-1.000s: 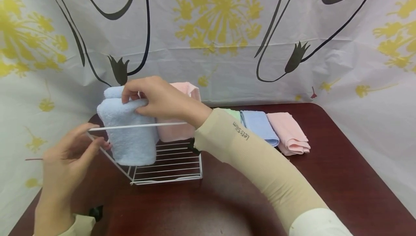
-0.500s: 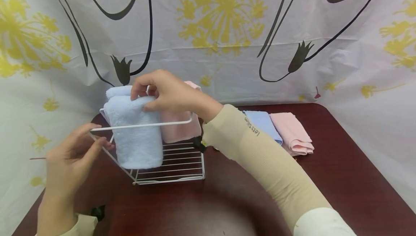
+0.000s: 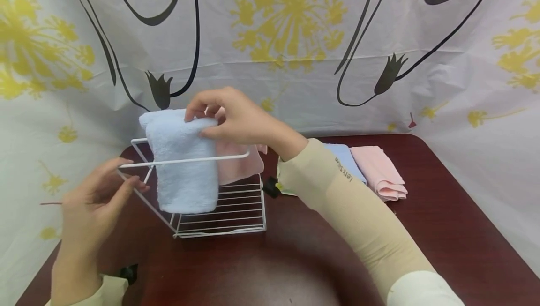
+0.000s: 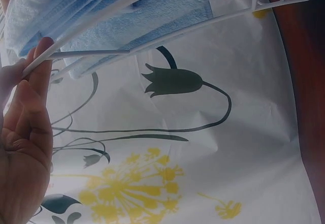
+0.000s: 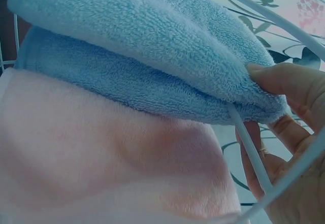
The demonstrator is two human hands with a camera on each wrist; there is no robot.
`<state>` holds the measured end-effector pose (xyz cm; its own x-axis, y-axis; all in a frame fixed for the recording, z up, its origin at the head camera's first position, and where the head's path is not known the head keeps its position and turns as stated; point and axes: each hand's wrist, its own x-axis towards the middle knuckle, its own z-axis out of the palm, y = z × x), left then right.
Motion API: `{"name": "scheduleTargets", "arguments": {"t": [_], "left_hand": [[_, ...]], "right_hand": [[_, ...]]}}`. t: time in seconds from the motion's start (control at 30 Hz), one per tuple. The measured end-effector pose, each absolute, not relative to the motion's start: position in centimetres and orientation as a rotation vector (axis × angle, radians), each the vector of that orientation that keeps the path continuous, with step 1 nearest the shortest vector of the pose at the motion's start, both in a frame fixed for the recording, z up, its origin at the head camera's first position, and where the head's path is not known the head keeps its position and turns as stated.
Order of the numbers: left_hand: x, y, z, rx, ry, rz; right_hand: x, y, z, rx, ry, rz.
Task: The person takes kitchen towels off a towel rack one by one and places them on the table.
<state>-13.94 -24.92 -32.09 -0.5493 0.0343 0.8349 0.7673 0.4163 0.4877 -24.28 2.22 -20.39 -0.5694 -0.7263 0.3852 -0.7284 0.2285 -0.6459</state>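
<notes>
Lt-blue towel point(image 3: 185, 182): hangs in white wire rack point(image 3: 190, 160), behind front top bar; R wrist view shows a bar running into its fold. R hand point(image 3: 240, 116): pinching towel's top edge, thumb on near side. L hand point(image 3: 90, 200): gripping rack's L top corner btwn thumb & fingers. Pink towel point(image 3: 238, 167) hangs just R of blue one. Folded blue cloth point(image 3: 343, 156) + folded pink cloth point(image 3: 377, 170) side by side on dk-red table point(image 3: 270, 268), R of rack. Floral sheet point(image 3: 274, 78) behind.

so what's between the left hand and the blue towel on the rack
In the head view, bars of the white rack lie between the left hand and the blue towel.
</notes>
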Motion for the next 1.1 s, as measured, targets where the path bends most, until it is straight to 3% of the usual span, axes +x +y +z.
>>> {"name": "scheduleTargets", "arguments": {"t": [1.1], "left_hand": [[-13.8, -24.8, -32.0, -0.680, -1.902, -1.162]], "right_hand": [[-23.5, 8.7, -22.3, 1.200, -2.012, 1.697]]}}
